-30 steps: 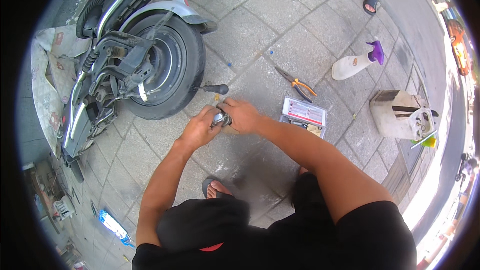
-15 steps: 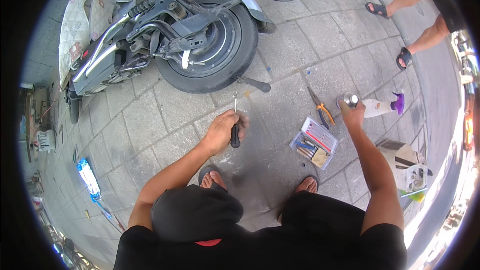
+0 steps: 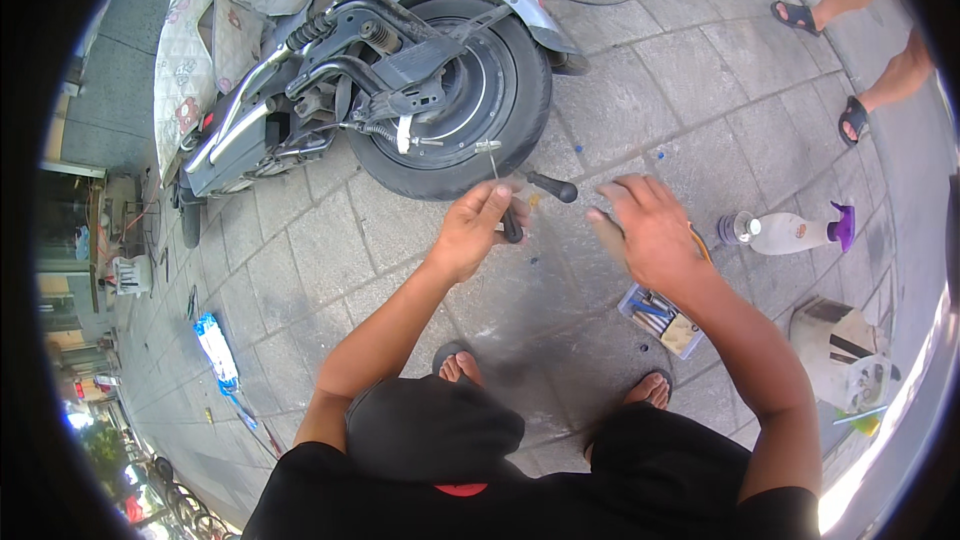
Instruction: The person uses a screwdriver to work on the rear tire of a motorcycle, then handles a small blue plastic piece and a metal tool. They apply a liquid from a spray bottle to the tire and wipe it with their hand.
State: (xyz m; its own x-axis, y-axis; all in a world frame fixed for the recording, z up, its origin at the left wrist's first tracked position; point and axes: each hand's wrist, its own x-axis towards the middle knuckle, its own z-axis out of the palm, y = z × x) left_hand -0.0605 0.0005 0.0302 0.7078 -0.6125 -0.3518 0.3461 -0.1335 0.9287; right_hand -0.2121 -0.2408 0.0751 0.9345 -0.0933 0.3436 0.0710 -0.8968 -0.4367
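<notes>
My left hand (image 3: 472, 230) is closed round the black handle of a thin-shafted tool (image 3: 511, 227). Its metal shaft points up at the tyre (image 3: 420, 180) of a scooter lying on its side; a small pale piece shows at the tip, too small to name. Beside it, a second black-handled tool (image 3: 552, 187) sticks out from the tyre's edge. My right hand (image 3: 650, 230) hovers to the right of these, fingers apart and curved, with nothing visible in it. It partly hides orange-handled pliers (image 3: 702, 243) and an open clear case of small tools (image 3: 655, 316).
A small clear bottle (image 3: 738, 228) stands beside a white spray bottle (image 3: 795, 233) with a purple trigger. A pale box (image 3: 825, 335) is at the right, a blue-and-white packet (image 3: 215, 350) at the left. Another person's sandalled feet (image 3: 852, 120) are at the far right.
My right hand has let go of the small clear bottle and moved left toward the left hand. My left hand has brought its tool up, its tip now in front of the tyre. The view has shifted.
</notes>
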